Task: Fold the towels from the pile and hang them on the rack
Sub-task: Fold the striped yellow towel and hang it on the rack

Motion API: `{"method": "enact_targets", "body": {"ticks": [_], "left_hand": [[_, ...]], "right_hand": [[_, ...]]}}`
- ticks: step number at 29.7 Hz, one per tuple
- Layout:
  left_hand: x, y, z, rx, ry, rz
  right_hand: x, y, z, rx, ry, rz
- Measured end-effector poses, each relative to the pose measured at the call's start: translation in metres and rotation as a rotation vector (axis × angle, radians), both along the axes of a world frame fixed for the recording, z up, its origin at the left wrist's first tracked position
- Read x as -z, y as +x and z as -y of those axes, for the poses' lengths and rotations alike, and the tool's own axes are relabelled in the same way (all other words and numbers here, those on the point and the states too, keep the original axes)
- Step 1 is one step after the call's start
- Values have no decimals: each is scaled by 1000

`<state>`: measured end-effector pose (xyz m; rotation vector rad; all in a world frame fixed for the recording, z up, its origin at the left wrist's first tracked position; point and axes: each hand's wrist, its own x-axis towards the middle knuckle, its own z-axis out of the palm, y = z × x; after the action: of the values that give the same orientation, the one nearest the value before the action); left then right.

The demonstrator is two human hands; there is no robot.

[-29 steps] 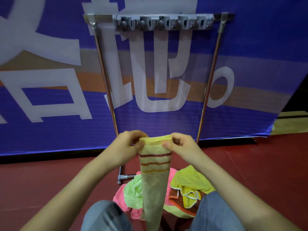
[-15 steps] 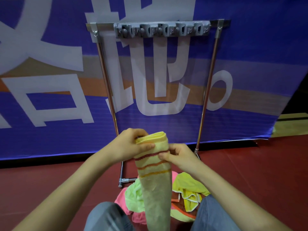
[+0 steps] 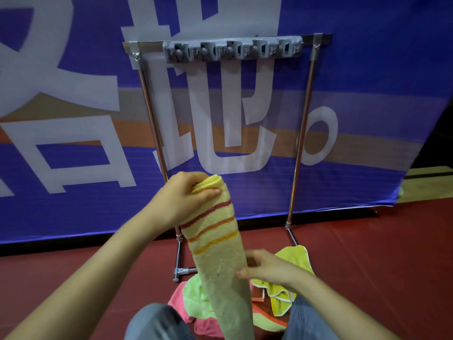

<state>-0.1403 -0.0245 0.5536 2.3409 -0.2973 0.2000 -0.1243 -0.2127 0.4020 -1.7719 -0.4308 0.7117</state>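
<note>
Striped towel (image 3: pixel 218 253), folded into a long narrow band, hangs in the air in front of the rack (image 3: pixel 304 123), above the pile (image 3: pixel 196 295) that lies on the floor (image 3: pixel 367 253) by the rack's left foot; the left hand (image 3: pixel 181 200) grips its top end, thumb pressed across the front and fingers curled behind, while the right hand (image 3: pixel 267 268) pinches its right edge lower down between thumb and curled fingers; the likeliest trouble, I judge, is the fold opening, since the layers are clamped only at those two places and loose terry slides on itself; the lower end trails down among the pile, so a lift toward the top bar may snag another towel and drag it along; the rack looks light on thin posts, and a hard pull at the grey clip strip (image 3: pixel 232 51) might rock it; no towel is on the rack yet; the striped towel's bottom end is cut off by the frame's lower edge, so its length cannot be told; the left fingertips are hidden behind the cloth; the knees (image 3: pixel 157 322) and the towel cover much of the pile, so its count is unclear; how the clips work is too small to tell.
</note>
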Motion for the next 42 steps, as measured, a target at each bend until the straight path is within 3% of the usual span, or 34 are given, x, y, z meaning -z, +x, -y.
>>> {"method": "enact_targets", "body": {"ticks": [4, 9, 13, 17, 24, 28, 31, 37, 42], "left_hand": [[-7, 2, -5, -89, -45, 80], [-6, 5, -17, -157, -20, 117], [-1, 7, -28, -229, -44, 93], [12, 7, -36, -245, 72, 65], [44, 3, -34, -142, 173, -94], [41, -7, -13, 89, -170, -247], [37, -9, 4, 221, -305, -250], [39, -10, 21, 266, -381, -286], [35, -12, 25, 254, -339, -192]], "right_hand": [[31, -4, 0, -33, -123, -41], [43, -6, -1, 25, -139, -9], [36, -3, 0, 54, -31, -19], [11, 0, 4, 72, 91, -45], [-40, -5, 1, 25, 214, -46], [-68, -6, -1, -36, 244, -49], [-86, -5, -3, -74, 254, -36], [-108, -4, -2, -108, 263, -34], [-99, -8, 4, -139, 278, -117]]}}
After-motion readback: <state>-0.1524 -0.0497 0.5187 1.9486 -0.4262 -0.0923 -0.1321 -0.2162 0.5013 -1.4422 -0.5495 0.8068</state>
